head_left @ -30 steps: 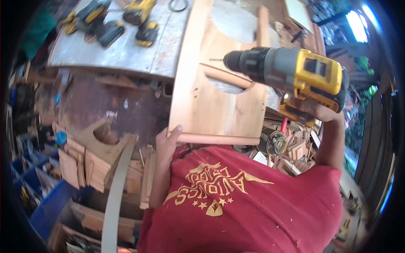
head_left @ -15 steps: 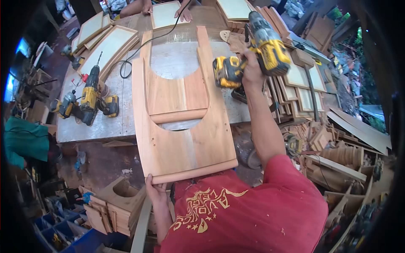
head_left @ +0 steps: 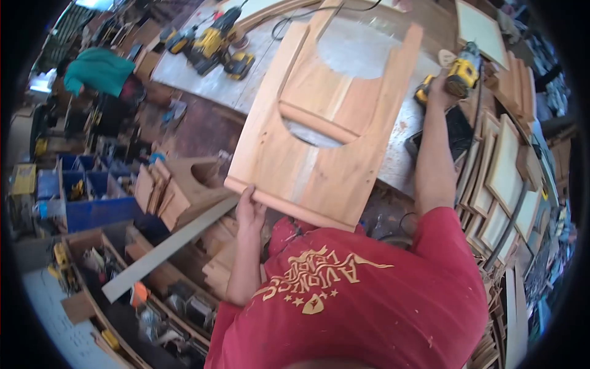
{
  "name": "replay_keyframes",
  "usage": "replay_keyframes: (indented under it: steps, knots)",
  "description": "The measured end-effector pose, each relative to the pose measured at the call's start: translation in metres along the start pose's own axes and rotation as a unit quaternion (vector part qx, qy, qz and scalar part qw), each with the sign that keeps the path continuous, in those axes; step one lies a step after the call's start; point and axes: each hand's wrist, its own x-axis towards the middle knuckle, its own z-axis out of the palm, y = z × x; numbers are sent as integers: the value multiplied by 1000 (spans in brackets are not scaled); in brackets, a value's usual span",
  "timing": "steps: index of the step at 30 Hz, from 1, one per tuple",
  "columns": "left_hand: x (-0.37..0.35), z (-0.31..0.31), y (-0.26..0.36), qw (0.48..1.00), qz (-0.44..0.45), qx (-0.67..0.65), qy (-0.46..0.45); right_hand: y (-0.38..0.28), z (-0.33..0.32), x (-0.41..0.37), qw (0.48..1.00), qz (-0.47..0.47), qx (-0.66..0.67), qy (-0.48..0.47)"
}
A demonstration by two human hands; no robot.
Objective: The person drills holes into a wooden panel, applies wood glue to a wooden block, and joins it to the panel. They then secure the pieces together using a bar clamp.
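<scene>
A wooden frame (head_left: pixel 344 178) with a rounded cutout lies over the near edge of the metal-topped table (head_left: pixel 264 55), tilted in view. My left hand (head_left: pixel 251 210) grips the rounded rail along its near edge, by the left corner. Out to the right, my right hand (head_left: pixel 440 92) is closed on a yellow and black power drill (head_left: pixel 463 72), near the right side of the table. A black case or tray (head_left: pixel 452 132) lies below that hand, partly behind my forearm. My right fingers are partly hidden by the drill.
More yellow drills (head_left: pixel 212 43) stand at the table's far left. Framed panels (head_left: pixel 501 166) are stacked at the right. A blue bin (head_left: pixel 98 206), a cut wooden stack (head_left: pixel 184 187) and a long strip (head_left: pixel 169 246) are at the left. Beyond is a person in green (head_left: pixel 98 71).
The view has swung left and down. My right hand has lowered the drill toward the table's right side. My left hand still holds the frame's near edge.
</scene>
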Motion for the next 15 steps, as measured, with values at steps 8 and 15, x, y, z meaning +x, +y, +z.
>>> replay_keyframes:
  steps: [8, 15]
  knots:
    - [-7, 3, 4, 999, 6, 31, -19, 13, -10, 13, 989, 41, -91, -105]
    - [0, 0, 9, 997, -23, 45, -51, -31, -67, -16, 989, 59, -92, -99]
